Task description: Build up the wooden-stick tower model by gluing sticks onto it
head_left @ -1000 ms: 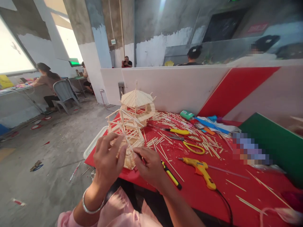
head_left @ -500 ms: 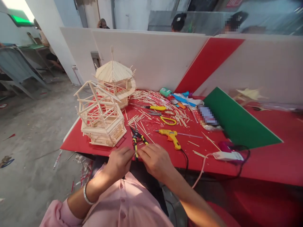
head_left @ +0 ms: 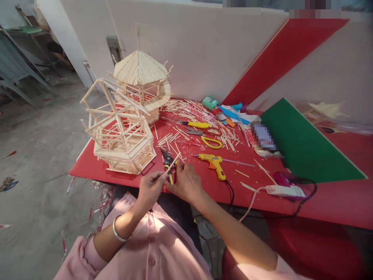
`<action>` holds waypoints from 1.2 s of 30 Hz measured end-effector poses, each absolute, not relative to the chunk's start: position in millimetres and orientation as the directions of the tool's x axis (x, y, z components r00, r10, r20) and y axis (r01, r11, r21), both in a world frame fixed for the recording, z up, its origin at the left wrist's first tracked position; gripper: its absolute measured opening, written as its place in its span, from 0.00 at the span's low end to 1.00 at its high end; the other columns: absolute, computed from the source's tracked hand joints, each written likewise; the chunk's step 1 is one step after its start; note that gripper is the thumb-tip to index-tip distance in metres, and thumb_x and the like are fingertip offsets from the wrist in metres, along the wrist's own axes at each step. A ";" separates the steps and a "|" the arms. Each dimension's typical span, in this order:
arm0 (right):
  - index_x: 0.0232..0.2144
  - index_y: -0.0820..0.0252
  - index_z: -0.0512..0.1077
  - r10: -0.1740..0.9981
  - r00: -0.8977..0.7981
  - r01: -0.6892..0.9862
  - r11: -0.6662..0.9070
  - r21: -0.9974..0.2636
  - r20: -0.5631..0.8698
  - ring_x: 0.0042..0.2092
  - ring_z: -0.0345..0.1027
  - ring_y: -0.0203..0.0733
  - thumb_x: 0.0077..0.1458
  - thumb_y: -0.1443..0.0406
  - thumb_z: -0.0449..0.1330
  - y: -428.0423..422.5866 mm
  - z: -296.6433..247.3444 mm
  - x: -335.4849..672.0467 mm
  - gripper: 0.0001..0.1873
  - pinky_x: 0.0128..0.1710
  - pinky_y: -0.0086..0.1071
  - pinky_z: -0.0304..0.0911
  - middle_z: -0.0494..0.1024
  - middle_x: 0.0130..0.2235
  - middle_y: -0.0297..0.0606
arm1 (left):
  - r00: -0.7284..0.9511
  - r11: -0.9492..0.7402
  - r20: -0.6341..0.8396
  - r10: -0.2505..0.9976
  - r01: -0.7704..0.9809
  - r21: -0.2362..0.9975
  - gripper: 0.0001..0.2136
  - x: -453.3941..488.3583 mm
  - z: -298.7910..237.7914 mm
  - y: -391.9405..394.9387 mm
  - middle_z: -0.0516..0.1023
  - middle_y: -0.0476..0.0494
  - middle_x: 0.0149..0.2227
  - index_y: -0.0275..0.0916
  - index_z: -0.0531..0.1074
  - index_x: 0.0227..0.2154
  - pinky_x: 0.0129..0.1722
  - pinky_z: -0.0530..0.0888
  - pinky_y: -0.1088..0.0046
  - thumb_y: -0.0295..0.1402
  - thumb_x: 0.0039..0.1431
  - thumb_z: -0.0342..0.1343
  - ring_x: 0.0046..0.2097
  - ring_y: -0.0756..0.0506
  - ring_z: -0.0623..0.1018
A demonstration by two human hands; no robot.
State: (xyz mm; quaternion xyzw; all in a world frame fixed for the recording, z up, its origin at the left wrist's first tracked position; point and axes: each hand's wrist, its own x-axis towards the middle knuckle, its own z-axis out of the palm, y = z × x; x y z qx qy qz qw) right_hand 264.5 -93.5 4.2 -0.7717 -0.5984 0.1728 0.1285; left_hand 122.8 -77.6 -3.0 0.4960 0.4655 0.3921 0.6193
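Note:
My left hand (head_left: 152,188) pinches a thin pale wooden stick (head_left: 173,163) that slants up to the right. The stick passes over a pair of snips (head_left: 167,157) with black and yellow handles, lying on the red tabletop (head_left: 201,186). My right hand (head_left: 186,182) is over the right handle of the snips, its thumb apart from its fingers. Part of that handle is hidden beneath it. To the left of my hands stands an open stick-built frame (head_left: 125,144). Behind it rises a similar model with a pointed stick roof (head_left: 140,70).
Right of my hands lies a yellow glue gun (head_left: 214,164) with a black cord. Yellow-handled scissors (head_left: 210,142) and loose sticks (head_left: 169,139) lie beyond. A green board (head_left: 309,147) leans at the right, near a white power strip (head_left: 285,190). A white partition (head_left: 189,50) borders the back.
My view has tilted down. A wooden stick now shows in my left hand, pointing away from me. My right hand has shifted up over the snips' handle, and its thumb has spread.

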 end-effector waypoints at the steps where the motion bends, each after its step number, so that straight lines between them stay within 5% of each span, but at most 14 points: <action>1: 0.53 0.69 0.69 0.963 0.218 0.824 -0.268 -0.499 -0.158 0.52 0.65 0.61 0.39 0.59 0.68 -87.6 8.0 272.0 0.37 0.46 0.45 0.62 0.74 0.48 0.59 | 0.262 0.232 -0.211 0.942 -0.051 0.971 0.17 124.9 -4.5 -76.0 0.64 0.54 0.16 0.35 0.73 0.24 0.18 0.58 0.79 0.47 0.51 0.62 0.18 0.55 0.61; 5: 0.32 0.60 0.74 0.934 0.093 0.606 -0.327 -0.725 -0.344 0.37 0.73 0.48 0.46 0.57 0.62 -73.5 24.0 312.0 0.13 0.36 0.37 0.65 0.79 0.32 0.43 | 0.254 0.342 -0.292 0.922 -0.178 0.923 0.21 130.8 -8.1 -68.4 0.67 0.53 0.18 0.34 0.71 0.24 0.17 0.56 0.79 0.51 0.45 0.66 0.17 0.57 0.60; 9: 0.34 0.61 0.75 0.923 0.001 0.295 -0.368 -0.882 -0.385 0.38 0.76 0.47 0.62 0.56 0.37 -96.6 30.8 330.1 0.28 0.36 0.39 0.68 0.80 0.35 0.48 | 0.247 0.383 -0.324 0.913 -0.248 0.890 0.23 134.2 -8.1 -62.5 0.67 0.53 0.18 0.34 0.71 0.25 0.16 0.55 0.79 0.52 0.42 0.67 0.16 0.57 0.60; 11: 0.37 0.61 0.75 0.930 0.026 0.060 -0.368 -0.928 -0.367 0.40 0.76 0.48 0.61 0.58 0.38 -121.8 24.0 324.5 0.27 0.39 0.42 0.68 0.80 0.38 0.50 | 0.245 0.409 -0.352 0.904 -0.247 0.879 0.24 136.5 -7.9 -61.0 0.67 0.53 0.18 0.34 0.71 0.25 0.16 0.55 0.79 0.53 0.41 0.67 0.16 0.57 0.60; 16: 0.39 0.60 0.77 0.878 -0.013 -0.004 -0.478 -0.879 -0.478 0.39 0.76 0.49 0.44 0.65 0.50 -183.9 -1.9 301.4 0.22 0.43 0.45 0.68 0.80 0.34 0.47 | 0.285 0.406 -0.352 0.892 -0.163 0.899 0.23 144.2 -7.1 -60.4 0.68 0.53 0.18 0.35 0.71 0.24 0.17 0.55 0.79 0.53 0.44 0.65 0.17 0.57 0.60; 19: 0.41 0.58 0.76 0.877 0.057 0.122 -0.480 -0.869 -0.477 0.39 0.76 0.51 0.38 0.68 0.53 -197.0 -0.8 301.9 0.25 0.42 0.45 0.70 0.81 0.37 0.45 | 0.297 0.351 -0.308 0.904 -0.105 0.930 0.21 147.6 -3.7 -60.0 0.68 0.52 0.19 0.35 0.73 0.26 0.18 0.56 0.79 0.51 0.48 0.63 0.19 0.56 0.62; 22: 0.51 0.56 0.72 0.942 0.099 0.435 -0.331 -0.837 -0.321 0.52 0.71 0.52 0.38 0.70 0.53 -193.1 10.7 311.9 0.33 0.53 0.48 0.66 0.78 0.49 0.44 | 0.317 0.277 -0.247 0.916 -0.052 0.959 0.18 150.1 1.9 -59.1 0.69 0.51 0.20 0.35 0.73 0.26 0.20 0.59 0.78 0.48 0.51 0.61 0.20 0.54 0.63; 27: 0.63 0.65 0.58 0.966 0.066 0.723 -0.219 -0.655 -0.251 0.63 0.60 0.57 0.42 0.70 0.54 -178.6 12.6 320.7 0.43 0.62 0.54 0.56 0.66 0.61 0.56 | 0.359 0.079 -0.086 0.929 0.035 0.996 0.13 152.6 8.9 -61.2 0.66 0.51 0.20 0.36 0.70 0.21 0.23 0.62 0.78 0.39 0.54 0.55 0.23 0.52 0.64; 32: 0.65 0.66 0.54 0.976 0.047 0.774 -0.171 -0.610 -0.213 0.66 0.56 0.58 0.43 0.70 0.55 -170.6 4.8 319.1 0.44 0.64 0.53 0.54 0.62 0.63 0.56 | 0.361 -0.102 0.050 0.931 0.126 0.987 0.12 151.5 8.4 -62.9 0.62 0.52 0.19 0.37 0.64 0.18 0.24 0.60 0.78 0.34 0.55 0.51 0.24 0.53 0.63; 36: 0.62 0.61 0.58 0.989 0.021 0.708 -0.117 -0.696 -0.145 0.61 0.62 0.52 0.42 0.71 0.54 -166.4 7.6 318.4 0.41 0.61 0.48 0.58 0.68 0.58 0.50 | 0.377 -0.168 0.100 0.921 0.151 0.974 0.13 150.3 7.2 -61.1 0.63 0.52 0.19 0.37 0.63 0.18 0.24 0.61 0.78 0.33 0.57 0.50 0.24 0.53 0.64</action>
